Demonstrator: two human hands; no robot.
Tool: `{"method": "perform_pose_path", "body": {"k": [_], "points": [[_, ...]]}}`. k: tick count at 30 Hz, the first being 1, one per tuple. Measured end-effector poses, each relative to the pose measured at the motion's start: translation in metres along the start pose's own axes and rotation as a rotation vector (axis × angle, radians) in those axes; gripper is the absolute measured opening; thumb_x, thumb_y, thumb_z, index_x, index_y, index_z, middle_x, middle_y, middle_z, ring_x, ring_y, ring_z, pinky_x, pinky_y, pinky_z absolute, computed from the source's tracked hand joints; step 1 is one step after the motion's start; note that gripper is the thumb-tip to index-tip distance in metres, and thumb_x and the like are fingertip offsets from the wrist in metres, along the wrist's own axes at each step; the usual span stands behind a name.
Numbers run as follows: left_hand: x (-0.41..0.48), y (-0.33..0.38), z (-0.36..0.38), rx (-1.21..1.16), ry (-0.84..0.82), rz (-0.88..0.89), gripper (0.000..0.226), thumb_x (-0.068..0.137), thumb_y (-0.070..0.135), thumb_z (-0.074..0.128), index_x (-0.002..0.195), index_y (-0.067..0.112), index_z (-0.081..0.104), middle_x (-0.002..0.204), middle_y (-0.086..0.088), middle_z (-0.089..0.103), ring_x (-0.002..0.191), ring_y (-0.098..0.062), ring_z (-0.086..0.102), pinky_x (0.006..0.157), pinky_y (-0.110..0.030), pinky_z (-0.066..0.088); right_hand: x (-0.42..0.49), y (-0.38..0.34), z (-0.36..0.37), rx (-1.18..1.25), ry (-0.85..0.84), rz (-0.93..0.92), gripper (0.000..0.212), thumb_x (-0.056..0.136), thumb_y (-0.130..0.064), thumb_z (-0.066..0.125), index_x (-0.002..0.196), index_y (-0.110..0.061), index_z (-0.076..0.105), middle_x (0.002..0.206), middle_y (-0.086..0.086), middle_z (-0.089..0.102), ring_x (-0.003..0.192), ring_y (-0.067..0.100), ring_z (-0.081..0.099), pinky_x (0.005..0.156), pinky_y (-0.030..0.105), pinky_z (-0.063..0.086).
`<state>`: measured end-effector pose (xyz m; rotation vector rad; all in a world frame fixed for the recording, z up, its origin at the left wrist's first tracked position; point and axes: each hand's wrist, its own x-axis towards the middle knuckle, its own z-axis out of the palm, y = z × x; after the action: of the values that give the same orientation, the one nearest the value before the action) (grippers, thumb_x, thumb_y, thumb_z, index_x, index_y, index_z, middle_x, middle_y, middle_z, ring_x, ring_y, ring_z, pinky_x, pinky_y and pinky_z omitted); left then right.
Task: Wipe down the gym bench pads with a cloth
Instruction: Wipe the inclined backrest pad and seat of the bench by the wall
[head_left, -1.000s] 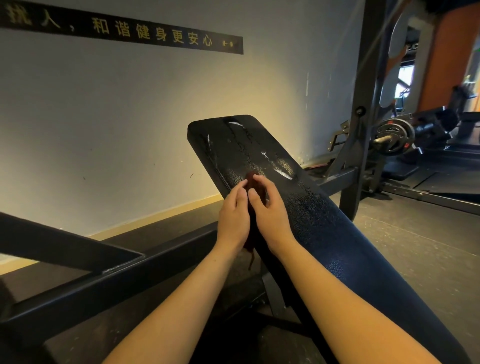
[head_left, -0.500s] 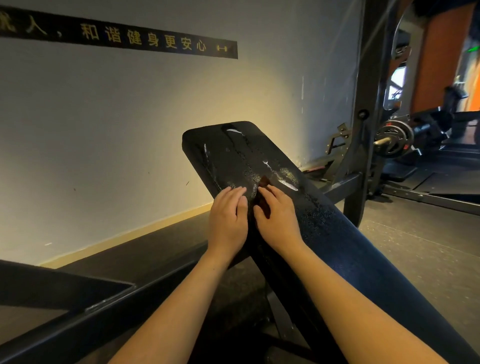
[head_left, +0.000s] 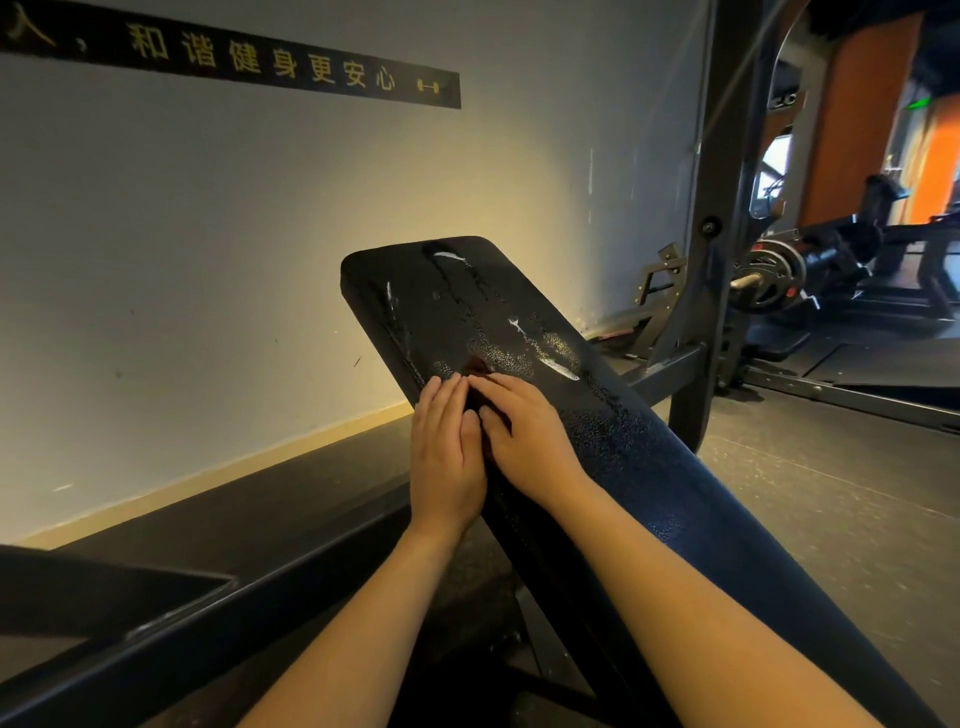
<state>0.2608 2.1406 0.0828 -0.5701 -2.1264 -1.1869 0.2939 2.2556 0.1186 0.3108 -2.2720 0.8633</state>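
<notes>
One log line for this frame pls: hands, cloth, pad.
step: wiping | left hand: flat, pressing cloth | right hand: flat, pressing cloth | bench pad: inclined, wet streaks above hands

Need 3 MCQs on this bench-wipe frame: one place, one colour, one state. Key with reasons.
1. Where is the cloth?
A) under both hands on the bench pad
B) on the floor
C) draped over the rack

2. What colour is the wall sign lettering?
A) white
B) gold
C) red

3. How is the pad above the hands?
A) dry, dusty
B) towel-covered
C) wet-streaked

Key: 1A, its dark red edge peeks out past the fingertips of the left hand and right hand; 2B, gold characters on a black strip; 3C, glistening streaks show there.
</notes>
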Motion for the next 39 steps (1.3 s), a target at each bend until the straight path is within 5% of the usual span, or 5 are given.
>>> {"method": "perform_pose_path", "body": {"k": [8, 14, 20, 29, 39], "points": [[-0.004, 0.002, -0.006, 0.09, -0.031, 0.019, 0.054, 0.108, 0.04, 0.021, 0.157, 0.022, 0.033, 0.165, 0.011, 0.026, 0.151, 0.006, 0.005, 0.124, -0.026, 0.008, 0.017, 0.013, -0.008, -0.047, 0.122, 0.223, 0.046, 0.104, -0.017, 0.048, 0.15, -0.014, 0.046, 0.149, 0.005, 0.048, 0.139, 0.022, 0.04, 0.115, 0.033, 0.032], [-0.008, -0.004, -0.005, 0.09, -0.038, 0.022, 0.057, 0.107, 0.047, 0.017, 0.158, 0.024, 0.031, 0.165, 0.011, 0.024, 0.152, 0.004, 0.004, 0.125, -0.03, 0.009, -0.003, 0.0, -0.001, -0.055, 0.034, 0.041, 0.041, 0.102, -0.012, 0.051, 0.142, -0.016, 0.057, 0.143, 0.007, 0.054, 0.136, 0.021, 0.042, 0.112, 0.024, 0.028], [-0.007, -0.004, -0.007, 0.169, -0.019, 0.039, 0.052, 0.108, 0.039, 0.021, 0.156, 0.024, 0.036, 0.163, 0.012, 0.028, 0.145, 0.016, -0.002, 0.121, -0.02, 0.005, 0.036, 0.015, -0.008, -0.056, 0.104, 0.18, 0.044, 0.103, -0.013, 0.048, 0.148, -0.015, 0.049, 0.152, 0.005, 0.046, 0.143, 0.022, 0.036, 0.119, 0.033, 0.027], [-0.008, -0.008, 0.0, 0.12, -0.004, 0.033, 0.052, 0.108, 0.042, 0.02, 0.156, 0.025, 0.035, 0.164, 0.014, 0.025, 0.151, 0.006, 0.004, 0.122, -0.022, 0.003, -0.01, -0.001, 0.006, -0.112, 0.101, 0.012, 0.039, 0.101, -0.011, 0.05, 0.138, -0.014, 0.06, 0.137, 0.007, 0.058, 0.131, 0.023, 0.044, 0.108, 0.034, 0.04], [-0.009, -0.009, -0.004, 0.149, -0.012, 0.058, 0.051, 0.109, 0.038, 0.022, 0.157, 0.024, 0.034, 0.164, 0.013, 0.025, 0.152, 0.004, 0.004, 0.121, -0.021, 0.0, 0.028, -0.003, 0.007, -0.139, 0.098, 0.111, 0.041, 0.103, -0.015, 0.044, 0.142, -0.017, 0.057, 0.143, 0.002, 0.053, 0.136, 0.018, 0.037, 0.106, 0.035, 0.042]]}}
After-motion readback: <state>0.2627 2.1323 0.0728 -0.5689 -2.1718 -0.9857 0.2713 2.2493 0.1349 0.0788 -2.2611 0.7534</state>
